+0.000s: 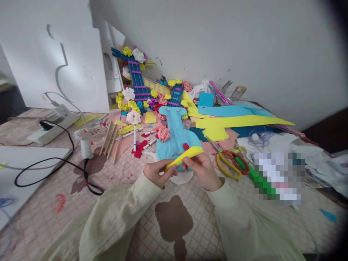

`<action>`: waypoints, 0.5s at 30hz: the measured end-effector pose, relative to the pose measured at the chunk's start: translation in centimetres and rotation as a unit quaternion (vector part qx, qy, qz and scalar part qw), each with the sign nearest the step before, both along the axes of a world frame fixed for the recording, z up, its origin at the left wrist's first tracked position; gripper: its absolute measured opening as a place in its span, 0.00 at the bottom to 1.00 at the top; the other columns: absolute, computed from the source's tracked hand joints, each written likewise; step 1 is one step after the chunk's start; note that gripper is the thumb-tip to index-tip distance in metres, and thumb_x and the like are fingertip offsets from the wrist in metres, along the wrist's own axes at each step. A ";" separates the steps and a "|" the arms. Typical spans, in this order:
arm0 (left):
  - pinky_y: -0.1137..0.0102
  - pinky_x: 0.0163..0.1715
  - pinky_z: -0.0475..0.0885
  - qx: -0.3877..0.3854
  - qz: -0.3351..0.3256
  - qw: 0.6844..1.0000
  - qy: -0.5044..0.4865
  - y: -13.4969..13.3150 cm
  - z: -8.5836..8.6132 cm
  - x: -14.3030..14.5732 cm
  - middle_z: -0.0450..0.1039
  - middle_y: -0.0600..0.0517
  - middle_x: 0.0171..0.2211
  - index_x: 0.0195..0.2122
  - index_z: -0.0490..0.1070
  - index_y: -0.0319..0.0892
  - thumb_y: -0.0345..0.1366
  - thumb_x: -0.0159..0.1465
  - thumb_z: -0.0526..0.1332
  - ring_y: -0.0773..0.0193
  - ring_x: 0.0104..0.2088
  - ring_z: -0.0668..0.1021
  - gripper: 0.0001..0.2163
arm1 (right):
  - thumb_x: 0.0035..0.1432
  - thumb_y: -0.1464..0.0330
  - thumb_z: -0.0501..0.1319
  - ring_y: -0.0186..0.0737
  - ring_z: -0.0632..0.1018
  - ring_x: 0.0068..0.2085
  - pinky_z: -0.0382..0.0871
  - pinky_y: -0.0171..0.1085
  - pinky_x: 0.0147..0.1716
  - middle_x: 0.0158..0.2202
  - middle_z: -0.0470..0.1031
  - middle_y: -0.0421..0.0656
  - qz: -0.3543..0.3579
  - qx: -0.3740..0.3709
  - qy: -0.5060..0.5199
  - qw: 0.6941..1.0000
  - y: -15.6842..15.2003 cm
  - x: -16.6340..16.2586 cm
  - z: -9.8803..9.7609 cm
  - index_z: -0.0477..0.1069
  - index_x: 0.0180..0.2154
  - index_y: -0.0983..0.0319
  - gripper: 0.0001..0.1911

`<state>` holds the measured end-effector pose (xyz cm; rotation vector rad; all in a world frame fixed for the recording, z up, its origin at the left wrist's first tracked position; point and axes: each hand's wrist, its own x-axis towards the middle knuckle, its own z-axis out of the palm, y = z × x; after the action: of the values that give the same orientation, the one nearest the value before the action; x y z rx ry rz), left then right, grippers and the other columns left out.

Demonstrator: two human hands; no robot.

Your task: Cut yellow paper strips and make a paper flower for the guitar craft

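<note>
A folded strip of yellow crepe paper (181,158) is stretched between both hands, slanting up to the right. My left hand (159,172) pinches its lower left end. Fingers of my right hand (201,169) grip it nearer the upper right end. Just behind the strip lies a light-blue guitar-shaped cutout (176,130) with small metallic dots at its top and lower part. A pink paper flower (163,134) sits on the cutout's left side. Part of the cutout's lower edge is hidden by my hands and the strip.
Yellow-and-red-handled scissors (230,163) lie right of my hands. A white glue gun (83,143) with a black cable stands left, near wooden sticks (108,141) and white markers (134,137). Blue instrument shapes (138,81) with paper flowers lean at the back. Long yellow paper (244,121) lies back right.
</note>
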<state>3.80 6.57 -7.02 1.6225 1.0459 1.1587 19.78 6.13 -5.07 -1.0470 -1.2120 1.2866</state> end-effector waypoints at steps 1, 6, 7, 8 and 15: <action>0.74 0.22 0.71 0.004 0.004 1.000 0.006 0.0 0.1 0.0 0.75 0.50 0.19 0.31 0.75 0.38 0.37 0.54 0.58 0.67 0.19 0.75 0.09 | 0.48 0.63 0.62 0.33 0.69 0.23 0.63 0.35 0.25 0.20 0.68 0.38 -0.004 0.001 -0.005 1.000 0.0 0.0 0.0 0.68 0.26 0.64 0.10; 0.75 0.21 0.71 0.003 0.016 1.000 0.004 -0.2 0.6 -0.1 0.75 0.50 0.19 0.29 0.74 0.38 0.36 0.53 0.59 0.67 0.19 0.75 0.08 | 0.47 0.61 0.62 0.33 0.69 0.22 0.64 0.35 0.25 0.18 0.68 0.39 -0.021 0.001 -0.020 1.000 -0.1 -0.2 0.1 0.68 0.23 0.64 0.12; 0.74 0.21 0.71 -0.003 0.015 1.000 -0.001 -0.2 0.6 -0.1 0.75 0.50 0.19 0.28 0.74 0.39 0.36 0.53 0.59 0.67 0.19 0.75 0.08 | 0.47 0.61 0.62 0.33 0.69 0.22 0.64 0.36 0.25 0.18 0.69 0.39 -0.025 0.000 -0.021 0.999 -0.2 -0.3 0.1 0.68 0.23 0.64 0.12; 0.74 0.21 0.71 -0.009 0.013 1.000 -0.005 -0.2 0.6 -0.1 0.75 0.50 0.19 0.28 0.74 0.39 0.36 0.53 0.59 0.67 0.19 0.75 0.07 | 0.47 0.61 0.62 0.33 0.69 0.22 0.64 0.36 0.25 0.18 0.69 0.39 -0.028 -0.001 -0.020 0.999 -0.2 -0.3 0.1 0.68 0.23 0.64 0.12; 0.75 0.20 0.70 -0.034 0.005 0.999 -0.027 0.0 0.8 -0.1 0.74 0.50 0.18 0.27 0.74 0.38 0.36 0.53 0.59 0.67 0.18 0.74 0.07 | 0.47 0.63 0.63 0.32 0.69 0.21 0.64 0.34 0.25 0.17 0.68 0.38 -0.022 -0.005 0.017 1.000 -0.1 -0.3 -0.4 0.69 0.24 0.64 0.10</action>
<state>3.71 6.55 -6.26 1.5273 1.0484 1.1547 19.46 6.05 -5.47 -1.0498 -1.1523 1.2731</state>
